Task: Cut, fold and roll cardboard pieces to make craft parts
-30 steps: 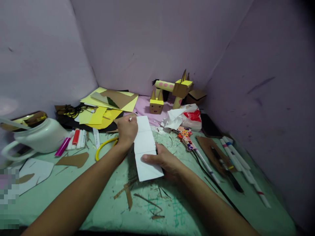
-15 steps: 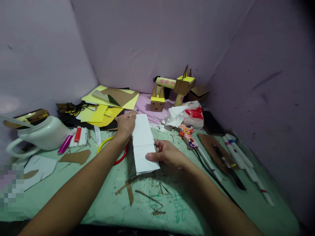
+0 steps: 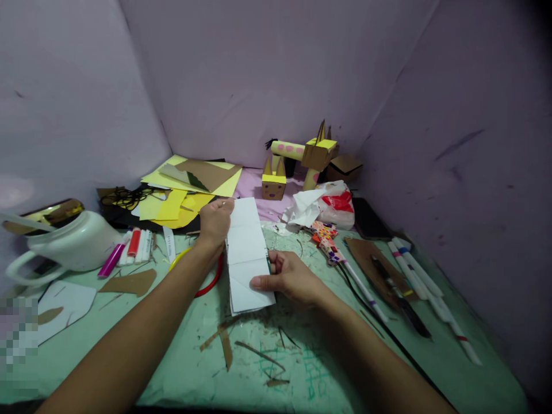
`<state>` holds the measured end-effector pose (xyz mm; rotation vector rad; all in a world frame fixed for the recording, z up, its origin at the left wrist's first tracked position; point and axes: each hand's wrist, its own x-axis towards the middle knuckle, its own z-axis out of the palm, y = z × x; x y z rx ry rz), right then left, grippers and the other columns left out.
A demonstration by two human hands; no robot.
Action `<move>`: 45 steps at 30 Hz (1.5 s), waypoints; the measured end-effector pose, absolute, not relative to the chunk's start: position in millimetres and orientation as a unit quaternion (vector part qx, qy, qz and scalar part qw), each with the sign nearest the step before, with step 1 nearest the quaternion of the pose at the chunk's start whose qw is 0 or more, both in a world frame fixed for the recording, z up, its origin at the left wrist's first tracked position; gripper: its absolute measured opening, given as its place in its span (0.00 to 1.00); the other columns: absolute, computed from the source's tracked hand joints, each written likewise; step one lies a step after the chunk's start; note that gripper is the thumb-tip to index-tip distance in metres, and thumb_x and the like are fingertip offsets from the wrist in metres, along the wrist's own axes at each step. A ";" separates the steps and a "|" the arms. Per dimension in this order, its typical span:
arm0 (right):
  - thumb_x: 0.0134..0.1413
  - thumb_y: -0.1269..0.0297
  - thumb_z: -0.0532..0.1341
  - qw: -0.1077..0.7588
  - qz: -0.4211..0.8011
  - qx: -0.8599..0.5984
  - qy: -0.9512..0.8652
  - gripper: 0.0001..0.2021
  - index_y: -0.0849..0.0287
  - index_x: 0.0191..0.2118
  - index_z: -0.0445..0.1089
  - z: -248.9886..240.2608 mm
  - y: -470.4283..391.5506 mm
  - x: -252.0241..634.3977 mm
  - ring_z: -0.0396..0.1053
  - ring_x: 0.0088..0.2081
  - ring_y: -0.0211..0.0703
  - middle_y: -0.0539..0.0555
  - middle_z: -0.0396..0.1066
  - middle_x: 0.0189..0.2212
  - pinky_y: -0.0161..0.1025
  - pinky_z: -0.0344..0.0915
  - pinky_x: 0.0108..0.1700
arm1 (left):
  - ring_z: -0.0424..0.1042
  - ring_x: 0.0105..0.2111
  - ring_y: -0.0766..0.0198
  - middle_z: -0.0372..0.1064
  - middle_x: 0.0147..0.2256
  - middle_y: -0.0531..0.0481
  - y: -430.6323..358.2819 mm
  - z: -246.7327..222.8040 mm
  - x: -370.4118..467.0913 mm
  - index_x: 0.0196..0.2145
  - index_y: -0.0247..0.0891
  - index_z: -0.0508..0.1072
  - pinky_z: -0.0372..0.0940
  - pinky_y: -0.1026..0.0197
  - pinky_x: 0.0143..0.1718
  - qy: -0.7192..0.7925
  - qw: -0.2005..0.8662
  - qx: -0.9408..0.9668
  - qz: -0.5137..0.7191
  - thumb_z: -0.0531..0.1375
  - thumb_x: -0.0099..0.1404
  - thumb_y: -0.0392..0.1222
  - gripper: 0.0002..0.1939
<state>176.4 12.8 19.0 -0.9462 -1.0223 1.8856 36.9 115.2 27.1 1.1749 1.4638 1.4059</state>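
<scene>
A green-covered bench (image 3: 172,356), strewn with brown scraps (image 3: 227,345) on its near side, stands against smudged lilac walls (image 3: 241,75) on the left, far side and right. Over its middle is folded white paper (image 3: 248,247): the left hand (image 3: 215,221) pinches its far left edge, and the right hand's (image 3: 295,279) grip pinches its near right edge, thumb on top. Green grid-like marks (image 3: 313,374) spell no readable word; print on the pale strip (image 3: 169,244), left, is too small to read.
</scene>
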 end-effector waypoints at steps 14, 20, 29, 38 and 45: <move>0.34 0.71 0.66 0.376 0.725 -0.361 -0.450 0.14 0.60 0.33 0.70 9.1 12.2 175.9 0.68 0.27 0.38 0.50 0.74 0.27 0.36 0.64 0.32 | 0.71 0.35 0.62 0.69 0.40 0.48 114.4 27.0 36.2 0.43 0.34 0.69 0.69 0.56 0.35 0.585 0.410 0.451 0.535 0.56 0.66 0.45 0.12; 0.31 0.72 0.68 0.379 0.695 -0.395 -0.466 0.12 0.61 0.29 0.70 8.9 13.1 176.3 0.69 0.29 0.40 0.50 0.74 0.27 0.38 0.64 0.34 | 0.71 0.34 0.63 0.70 0.39 0.48 113.8 28.3 36.9 0.43 0.34 0.69 0.69 0.57 0.34 0.576 0.418 0.448 0.541 0.56 0.66 0.44 0.12; 0.30 0.73 0.69 0.366 0.693 -0.417 -0.461 0.13 0.61 0.29 0.71 9.5 12.3 174.1 0.69 0.28 0.41 0.52 0.75 0.27 0.39 0.65 0.32 | 0.71 0.39 0.60 0.68 0.45 0.46 113.5 27.9 37.4 0.47 0.35 0.68 0.69 0.53 0.39 0.569 0.418 0.448 0.548 0.57 0.66 0.44 0.14; 0.28 0.76 0.69 0.363 0.701 -0.426 -0.443 0.15 0.62 0.30 0.72 11.5 10.9 173.7 0.69 0.28 0.41 0.52 0.75 0.27 0.39 0.66 0.31 | 0.71 0.34 0.63 0.69 0.40 0.48 110.8 31.1 37.7 0.43 0.34 0.69 0.69 0.57 0.34 0.569 0.396 0.463 0.552 0.57 0.66 0.44 0.12; 0.25 0.73 0.71 0.362 0.701 -0.419 -0.449 0.18 0.62 0.31 0.71 10.2 12.0 174.3 0.69 0.28 0.41 0.52 0.75 0.28 0.38 0.66 0.32 | 0.66 0.23 0.70 0.67 0.28 0.55 111.3 26.8 35.9 0.34 0.33 0.69 0.65 0.65 0.24 0.561 0.360 0.487 0.564 0.56 0.66 0.44 0.11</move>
